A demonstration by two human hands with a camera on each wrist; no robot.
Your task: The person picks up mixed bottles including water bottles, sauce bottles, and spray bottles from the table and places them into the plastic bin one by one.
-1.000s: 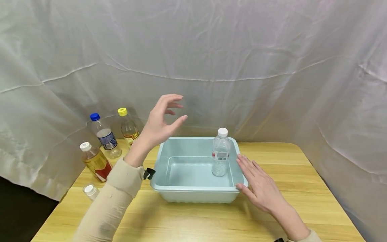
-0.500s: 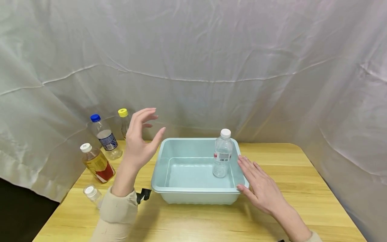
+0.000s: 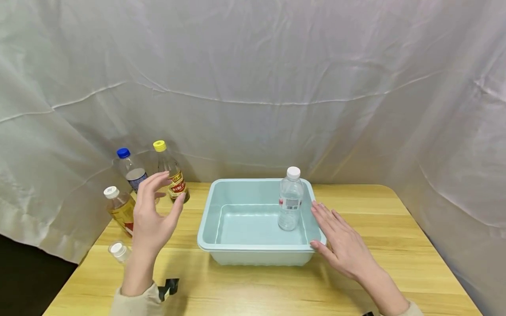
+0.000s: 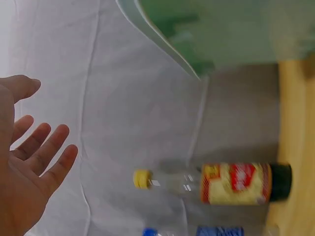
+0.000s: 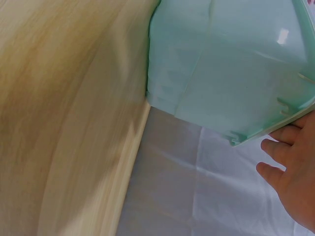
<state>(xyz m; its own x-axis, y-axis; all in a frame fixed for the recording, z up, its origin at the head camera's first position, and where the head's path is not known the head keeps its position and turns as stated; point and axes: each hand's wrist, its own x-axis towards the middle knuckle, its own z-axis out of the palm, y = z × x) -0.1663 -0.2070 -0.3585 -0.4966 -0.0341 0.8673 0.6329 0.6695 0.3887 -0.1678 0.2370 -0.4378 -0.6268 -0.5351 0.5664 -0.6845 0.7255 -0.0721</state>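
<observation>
My left hand (image 3: pixel 152 219) hovers above the table's left side with fingers loosely bent and nothing in them. Close by are a sauce bottle with a yellow cap (image 3: pixel 160 146), a bottle with a blue cap (image 3: pixel 123 153), a yellow-brown bottle with a white cap (image 3: pixel 118 207) and a small clear bottle (image 3: pixel 119 250). The hand partly covers some of these. My right hand (image 3: pixel 344 245) rests straight-fingered on the right rim of a pale blue basin (image 3: pixel 253 247). Inside the basin, toward its right, a clear water bottle (image 3: pixel 290 202) with a white cap stands upright.
The wooden table (image 3: pixel 379 219) has a rounded far right corner. A grey-white curtain (image 3: pixel 253 87) hangs behind it and along both sides. In the left wrist view, the sauce bottle (image 4: pixel 236 183) stands beyond the left hand.
My left hand has moved left and down, away from above the basin toward the bottles at the left. The right hand stays on the rim; the water bottle remains in the basin.
</observation>
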